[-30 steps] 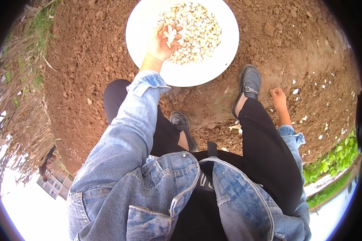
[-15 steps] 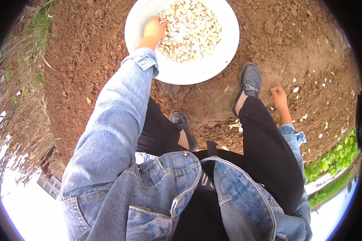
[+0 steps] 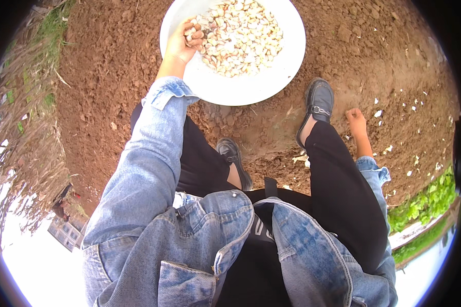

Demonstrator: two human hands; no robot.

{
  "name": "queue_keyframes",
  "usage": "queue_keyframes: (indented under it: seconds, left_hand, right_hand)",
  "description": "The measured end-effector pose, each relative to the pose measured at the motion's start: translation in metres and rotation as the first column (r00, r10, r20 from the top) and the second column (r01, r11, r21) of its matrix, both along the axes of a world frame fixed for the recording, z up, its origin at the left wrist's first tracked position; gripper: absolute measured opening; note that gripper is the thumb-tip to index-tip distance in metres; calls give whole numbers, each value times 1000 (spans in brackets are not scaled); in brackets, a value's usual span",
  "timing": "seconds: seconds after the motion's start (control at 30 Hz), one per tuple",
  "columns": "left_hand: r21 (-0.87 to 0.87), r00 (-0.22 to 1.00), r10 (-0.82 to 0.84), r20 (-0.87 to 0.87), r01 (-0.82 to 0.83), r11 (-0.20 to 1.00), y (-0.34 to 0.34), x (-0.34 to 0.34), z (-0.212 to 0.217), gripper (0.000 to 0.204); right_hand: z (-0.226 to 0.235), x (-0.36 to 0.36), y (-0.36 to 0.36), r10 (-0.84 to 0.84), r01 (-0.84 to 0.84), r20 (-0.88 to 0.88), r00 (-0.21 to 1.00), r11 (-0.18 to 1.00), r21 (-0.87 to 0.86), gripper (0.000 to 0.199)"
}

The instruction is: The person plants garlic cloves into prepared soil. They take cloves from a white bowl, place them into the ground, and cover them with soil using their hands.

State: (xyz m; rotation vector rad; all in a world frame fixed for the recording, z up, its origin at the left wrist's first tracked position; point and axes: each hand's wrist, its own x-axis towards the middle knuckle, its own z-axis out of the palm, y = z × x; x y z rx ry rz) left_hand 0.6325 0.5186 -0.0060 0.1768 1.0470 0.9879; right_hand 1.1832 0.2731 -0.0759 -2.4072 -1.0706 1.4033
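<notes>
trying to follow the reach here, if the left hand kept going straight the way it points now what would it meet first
The left hand points into the white bowl, its fingers already on the heap of pale cloves. Going straight on, it would likely push deeper into that heap first, though depth is hard to judge from above.

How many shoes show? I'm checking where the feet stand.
2: left shoe on the soil below the white bowl; right shoe beside the bowl's right edge.
</notes>
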Motion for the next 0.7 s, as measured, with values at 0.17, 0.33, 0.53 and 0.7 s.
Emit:
queue_keyframes:
  seconds: [0.17, 0.33, 0.53, 0.7]
  left_hand:
    - [-113, 833, -235, -501, 206, 972, 0, 0, 1, 15]
    - [-517, -417, -340, -843, 802, 299, -18, -4, -5, 25]
    - [-727, -660, -326, -677, 668, 159, -44, 7, -35, 23]
    - [-748, -678, -319, -662, 625, 222, -58, 13, -50, 24]
  right_hand:
    - [-7, 7, -1, 32, -31, 25, 999, 999, -37, 19]
    - [-6, 6, 0, 21, -20, 29, 999, 999, -28, 21]
    - [2, -1, 3, 32, -32, 46, 998, 999, -10, 22]
    - [0, 0, 3, 35, -35, 49, 998, 999, -5, 23]
